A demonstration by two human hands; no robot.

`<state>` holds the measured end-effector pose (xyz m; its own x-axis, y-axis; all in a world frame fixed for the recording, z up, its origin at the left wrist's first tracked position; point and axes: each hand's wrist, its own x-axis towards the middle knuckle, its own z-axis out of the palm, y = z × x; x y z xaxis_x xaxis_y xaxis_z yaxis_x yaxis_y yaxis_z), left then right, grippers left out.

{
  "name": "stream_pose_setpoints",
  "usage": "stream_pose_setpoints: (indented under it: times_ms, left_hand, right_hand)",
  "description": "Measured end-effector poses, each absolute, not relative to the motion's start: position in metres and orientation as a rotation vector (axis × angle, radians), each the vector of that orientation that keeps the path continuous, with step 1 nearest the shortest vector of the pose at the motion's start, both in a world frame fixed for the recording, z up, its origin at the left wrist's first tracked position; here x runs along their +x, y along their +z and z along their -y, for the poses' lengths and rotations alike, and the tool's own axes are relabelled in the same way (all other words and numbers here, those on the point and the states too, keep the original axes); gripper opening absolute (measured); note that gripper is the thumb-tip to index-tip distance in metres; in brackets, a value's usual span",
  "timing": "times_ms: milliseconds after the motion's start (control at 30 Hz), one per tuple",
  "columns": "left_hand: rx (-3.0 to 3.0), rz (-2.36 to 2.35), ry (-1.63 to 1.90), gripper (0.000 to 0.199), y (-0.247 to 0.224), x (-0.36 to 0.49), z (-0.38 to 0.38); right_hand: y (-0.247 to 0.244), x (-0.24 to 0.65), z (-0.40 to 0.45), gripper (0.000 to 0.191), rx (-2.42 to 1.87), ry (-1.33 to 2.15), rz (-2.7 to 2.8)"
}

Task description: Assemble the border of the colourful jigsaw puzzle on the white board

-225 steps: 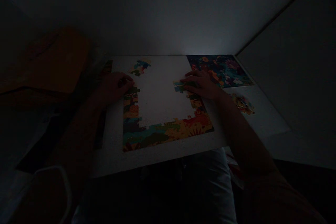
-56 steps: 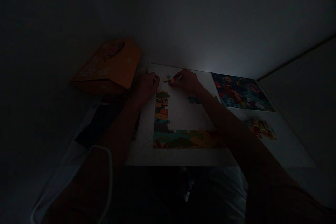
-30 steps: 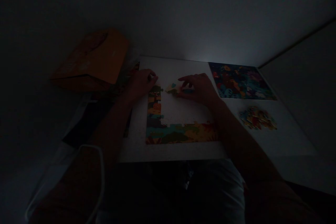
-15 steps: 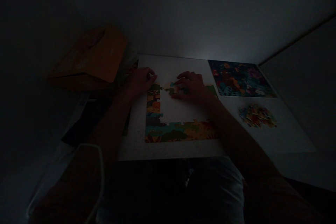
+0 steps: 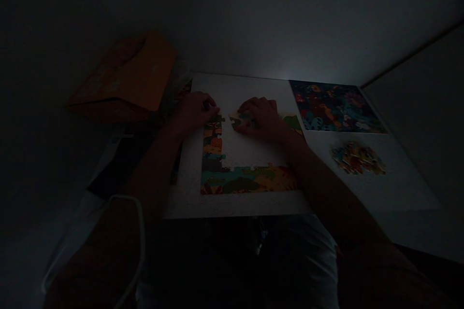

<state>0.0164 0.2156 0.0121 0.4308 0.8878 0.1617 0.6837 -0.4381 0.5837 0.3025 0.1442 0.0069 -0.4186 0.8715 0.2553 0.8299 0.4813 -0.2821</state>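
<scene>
In dim light, an unfinished jigsaw puzzle (image 5: 239, 181) lies on the white board, its left column and bottom rows joined into a colourful border. My left hand (image 5: 195, 112) rests at the top of the left column, fingers curled and thumb on the column's upper end, partly covering it. My right hand (image 5: 263, 118) grips a small joined section of puzzle pieces (image 5: 235, 120) between thumb and fingers. A narrow gap separates that section from the left column. The right hand and forearm hide part of the section and of the border's right side.
Loose puzzle pieces (image 5: 358, 157) lie in a pile at the right, below a dark, colourful picture sheet (image 5: 337, 106). An orange box (image 5: 126, 77) stands at the left. A pale cable (image 5: 140, 231) crosses near my left arm. A wall rises behind the white board (image 5: 239, 207).
My right hand has shifted slightly left with the puzzle section, whose left end now shows more clearly. My left hand stays at the column's top. The view has moved a little.
</scene>
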Motion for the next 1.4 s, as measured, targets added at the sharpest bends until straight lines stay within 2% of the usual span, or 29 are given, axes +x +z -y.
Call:
stream_pose_setpoints:
  times_ms: [233, 500, 633, 733, 867, 1400]
  left_hand:
    - [2.340, -1.246, 0.639, 0.027, 0.014, 0.021, -0.211]
    - [2.465, -1.078, 0.507, 0.051, 0.021, 0.028, -0.196]
    - [2.468, -1.075, 0.477, 0.049, 0.018, 0.025, -0.200]
    - [2.445, -1.090, 0.505, 0.045, 0.017, 0.022, -0.206]
    - [2.341, -1.199, 0.613, 0.029, 0.012, 0.019, -0.213]
    - [2.351, -1.224, 0.618, 0.028, 0.014, 0.026, -0.209]
  right_hand:
    - [0.007, 0.296, -0.147, 0.045, -1.453, 0.112, 2.296]
    - [0.005, 0.287, -0.149, 0.055, -1.295, 0.284, 2.283]
    - [0.007, 0.297, -0.144, 0.055, -1.174, 0.385, 2.326]
    - [0.009, 0.304, -0.140, 0.040, -1.164, 0.387, 2.351]
    - [0.010, 0.304, -0.140, 0.028, -1.222, 0.338, 2.429]
    - [0.013, 0.299, -0.139, 0.033, -1.297, 0.113, 2.549]
